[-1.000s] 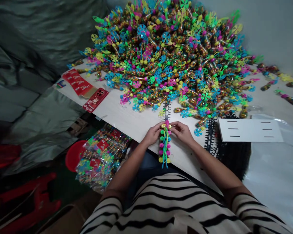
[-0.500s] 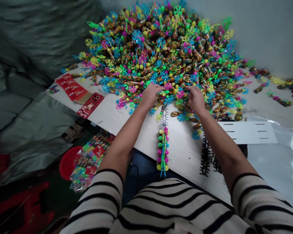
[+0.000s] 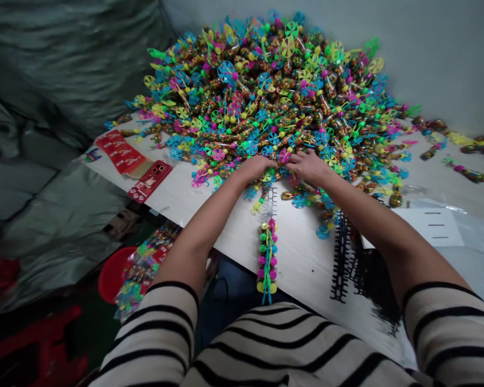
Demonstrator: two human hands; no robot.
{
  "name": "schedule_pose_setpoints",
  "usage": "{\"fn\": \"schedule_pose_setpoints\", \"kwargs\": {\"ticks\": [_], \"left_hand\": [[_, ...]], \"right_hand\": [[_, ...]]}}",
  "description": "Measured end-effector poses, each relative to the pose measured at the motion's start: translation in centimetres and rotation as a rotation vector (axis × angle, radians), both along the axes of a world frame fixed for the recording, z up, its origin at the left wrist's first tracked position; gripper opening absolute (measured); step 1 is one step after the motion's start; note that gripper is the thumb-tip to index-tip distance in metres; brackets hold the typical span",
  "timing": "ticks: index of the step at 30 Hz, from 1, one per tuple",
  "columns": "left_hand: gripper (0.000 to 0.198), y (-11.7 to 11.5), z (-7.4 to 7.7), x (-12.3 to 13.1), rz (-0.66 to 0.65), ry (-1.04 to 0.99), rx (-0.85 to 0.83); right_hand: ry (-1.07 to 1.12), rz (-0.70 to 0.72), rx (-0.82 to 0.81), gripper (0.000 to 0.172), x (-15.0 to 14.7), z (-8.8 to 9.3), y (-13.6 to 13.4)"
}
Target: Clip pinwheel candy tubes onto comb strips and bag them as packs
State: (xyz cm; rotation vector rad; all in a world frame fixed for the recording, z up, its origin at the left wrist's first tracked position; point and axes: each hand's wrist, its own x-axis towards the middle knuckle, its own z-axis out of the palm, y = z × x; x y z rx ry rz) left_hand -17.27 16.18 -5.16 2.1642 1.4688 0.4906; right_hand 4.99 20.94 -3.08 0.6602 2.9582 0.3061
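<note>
At the front edge of a large pile of candy-filled plastic tubes with pinwheel tops, both of my hands are close together. My left hand has its fingers drawn together near a green piece; what they hold is hidden. Beside a pink pinwheel, my right hand has curled fingers, and their grip is partly hidden among the tubes. Below my hands, a clear comb-like plastic strip lies on the table. Colourful round caps with green and blue cords line its near end, which overhangs the table edge.
A red phone and a red printed card lie on the left. Black comb-like strips and a white slotted card are by my right arm. Below left, packed bags lie by a red basin.
My right hand has moved left, towards my left hand. My left hand has shifted slightly right, and the two are now nearly touching. The view has tilted slightly.
</note>
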Motion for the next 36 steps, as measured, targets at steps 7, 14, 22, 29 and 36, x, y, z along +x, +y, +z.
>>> {"fn": "schedule_pose_setpoints", "kwargs": {"ticks": [7, 14, 22, 29, 36], "left_hand": [[0.034, -0.5, -1.3, 0.6, 0.063, -0.036, 0.051], [0.028, -1.9, -0.3, 0.6, 0.194, -0.319, 0.215], [0.036, -10.9, -1.3, -1.2, 0.530, -0.643, 0.105], [0.027, -15.5, -3.1, 0.7, 0.553, -0.710, -0.011], [0.029, -16.7, -4.2, 1.7, 0.577, -0.789, 0.017]], "right_hand": [[0.083, -0.200, 0.068, 0.036, 5.7, 0.6, 0.8], [0.153, -0.167, 0.018, 0.046, 2.3, 0.4, 1.9], [0.409, -0.200, -0.186, 0.024, 0.7, 0.4, -1.0], [0.665, -0.616, -0.477, 0.032, 4.8, -0.7, -7.5], [0.562, -0.637, 0.043, 0.038, 2.5, 1.2, -2.6]]}}
